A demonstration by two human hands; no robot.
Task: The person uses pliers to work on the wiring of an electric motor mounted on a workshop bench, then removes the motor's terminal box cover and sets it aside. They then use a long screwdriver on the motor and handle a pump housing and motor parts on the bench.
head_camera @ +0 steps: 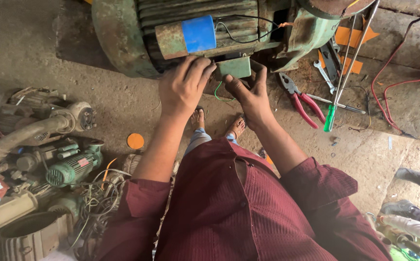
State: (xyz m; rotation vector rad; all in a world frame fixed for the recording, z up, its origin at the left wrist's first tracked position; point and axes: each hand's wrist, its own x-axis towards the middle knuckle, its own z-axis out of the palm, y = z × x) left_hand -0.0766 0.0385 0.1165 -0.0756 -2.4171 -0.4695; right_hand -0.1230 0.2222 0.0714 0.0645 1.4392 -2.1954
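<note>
We are wearing: one maroon ribbed shirt (248,203), buttoned down the front, sleeves (142,198) rolled to the elbows; light blue trousers (201,137); open sandals (198,118).

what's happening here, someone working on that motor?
A person in a maroon shirt stands over a large, worn green electric motor lying on the concrete floor. Both hands are at a small green rectangular cover plate on the motor's side: the left hand rests on its left edge, the right hand grips its right and lower edge. A thin green wire hangs below it. Red-handled pliers, a green-handled screwdriver and spanners lie untouched to the right.
</note>
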